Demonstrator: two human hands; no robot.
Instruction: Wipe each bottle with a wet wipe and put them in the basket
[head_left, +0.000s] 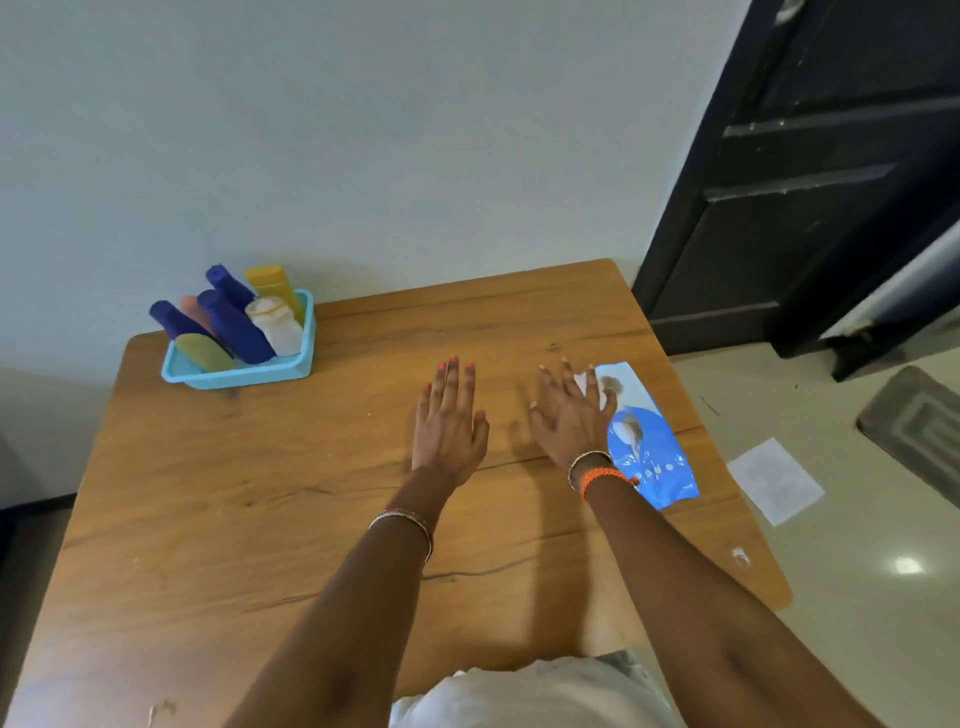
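Observation:
A light blue basket (244, 376) stands at the far left corner of the wooden table (311, 493). Several bottles lean inside it: dark blue ones (234, 327), a yellow one (272, 286), a white one (275, 325), a pink one and an olive one (205, 352). My left hand (449, 423) lies flat on the table's middle, fingers straight, holding nothing. My right hand (569, 410) is spread flat beside it, its fingers at the left edge of a blue wet wipe pack (649, 447). A white wipe corner (584, 382) shows by the fingertips.
A grey wall runs behind the table. A black door (810, 182) stands to the right. On the tiled floor to the right lie a white sheet of paper (774, 480) and a grey mat (919, 431). The table's right edge is close to the wipe pack.

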